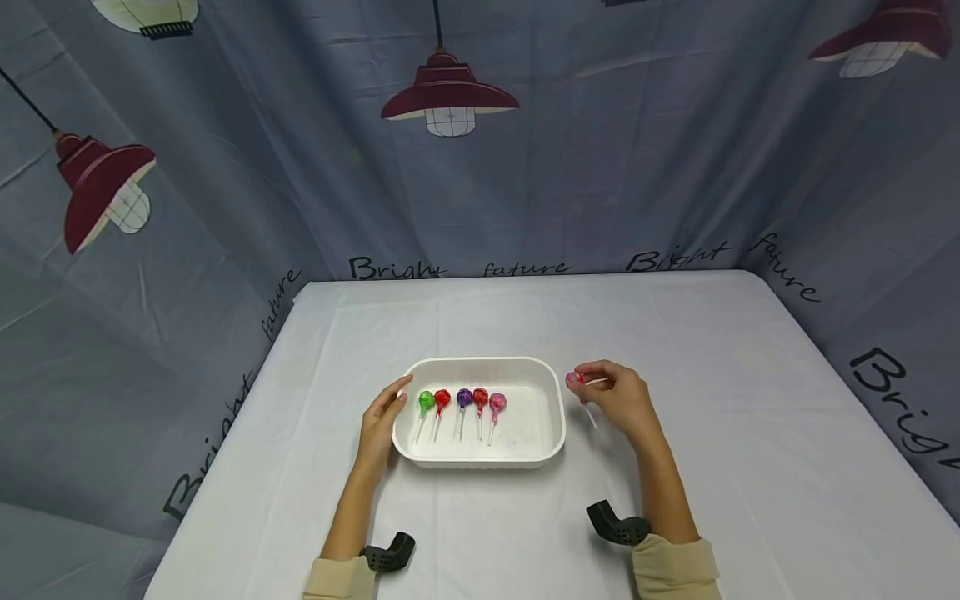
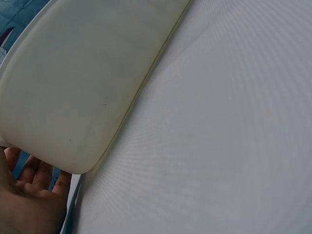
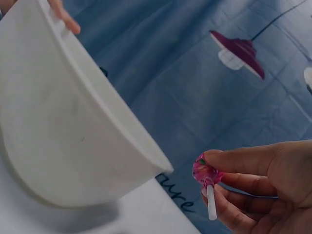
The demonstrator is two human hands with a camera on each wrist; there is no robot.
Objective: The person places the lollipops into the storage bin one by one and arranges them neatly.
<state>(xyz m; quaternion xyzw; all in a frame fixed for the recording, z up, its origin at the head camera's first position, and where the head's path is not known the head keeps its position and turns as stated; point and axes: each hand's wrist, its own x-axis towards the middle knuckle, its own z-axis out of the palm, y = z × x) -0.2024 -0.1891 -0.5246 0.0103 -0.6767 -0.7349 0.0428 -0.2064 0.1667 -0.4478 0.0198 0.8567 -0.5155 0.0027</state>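
A white tray (image 1: 525,417) lies on the table with several wrapped lollipops in a row inside it. From left to right there is a green lollipop (image 1: 426,401), a red one, a purple lollipop (image 1: 464,397), another red one and a pink one (image 1: 497,402). My left hand (image 1: 381,425) holds the tray at its left end, thumb at the rim. Just off the tray's right end, my right hand (image 1: 618,398) pinches a pink lollipop (image 3: 204,170) by its wrapped head between thumb and fingers. Its white stick (image 3: 211,202) points down.
A white cloth (image 1: 480,533) covers the table. Behind and at the sides hangs a grey-blue curtain (image 1: 600,183) printed with red lamps and lettering. Black wrist mounts (image 1: 617,525) sit on both forearms near the beige sleeves (image 1: 675,567).
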